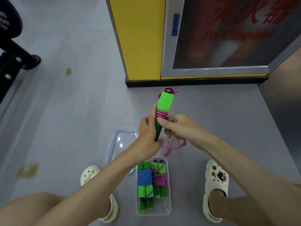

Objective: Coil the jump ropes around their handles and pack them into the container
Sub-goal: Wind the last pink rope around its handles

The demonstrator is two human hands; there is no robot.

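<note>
My left hand (149,131) grips the green handles (164,102) of a pink jump rope, held upright above the floor. A few turns of pink rope (161,113) are wound around the handles' middle. My right hand (177,128) pinches the rope just below those turns. The loose pink rope (173,145) hangs in loops under my right hand. Below, on the floor between my feet, stands a clear plastic container (168,211). Inside it lie a blue-rope bundle (145,177) and a pink-rope bundle (160,179), both coiled around green handles.
The container's clear lid (120,142) lies on the grey floor to the left of the container. My white clogs (215,181) flank the container. A yellow and grey fire extinguisher cabinet (143,38) stands ahead. Black gym equipment (14,57) is at far left.
</note>
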